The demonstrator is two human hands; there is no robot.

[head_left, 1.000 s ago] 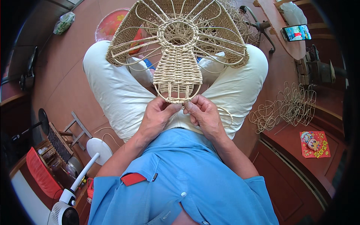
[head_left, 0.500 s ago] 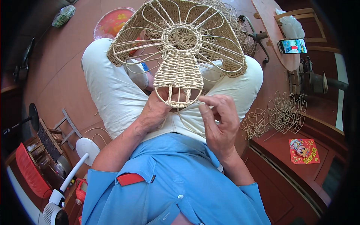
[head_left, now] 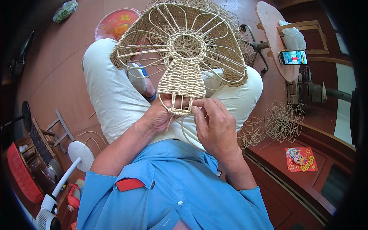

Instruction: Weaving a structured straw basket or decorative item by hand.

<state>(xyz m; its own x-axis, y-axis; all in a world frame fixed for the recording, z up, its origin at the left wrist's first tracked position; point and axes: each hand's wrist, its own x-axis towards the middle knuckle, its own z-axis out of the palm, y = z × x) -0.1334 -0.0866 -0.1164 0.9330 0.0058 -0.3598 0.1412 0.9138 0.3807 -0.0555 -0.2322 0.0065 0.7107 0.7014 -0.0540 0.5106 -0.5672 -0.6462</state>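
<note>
A fan-shaped piece woven of tan cord [head_left: 182,80] leans across my lap, its wide curved border away from me. It has a braided ring, looped spokes and a tightly woven tapering panel with an open-barred end near my waist. My left hand [head_left: 159,115] grips this end from the left, some fingers behind the bars. My right hand [head_left: 216,124] is closed at the end's right side, thumb and index finger pinched at the curved rim. The bit of cord between those fingertips is mostly hidden. A loose cord [head_left: 185,131] hangs from the rim toward my shirt.
Beyond the piece lies a heap of tangled cord [head_left: 237,23], beside a red round basin [head_left: 115,25]. More coiled cord [head_left: 285,122] lies at the right. A round-ended table [head_left: 270,38] holds a phone [head_left: 294,58]. A white fan [head_left: 63,184] stands at the lower left.
My right hand has moved left and inward, from drawing a strand out to the side to pinching close against the rim. My left hand keeps its grip; the view has shifted slightly.
</note>
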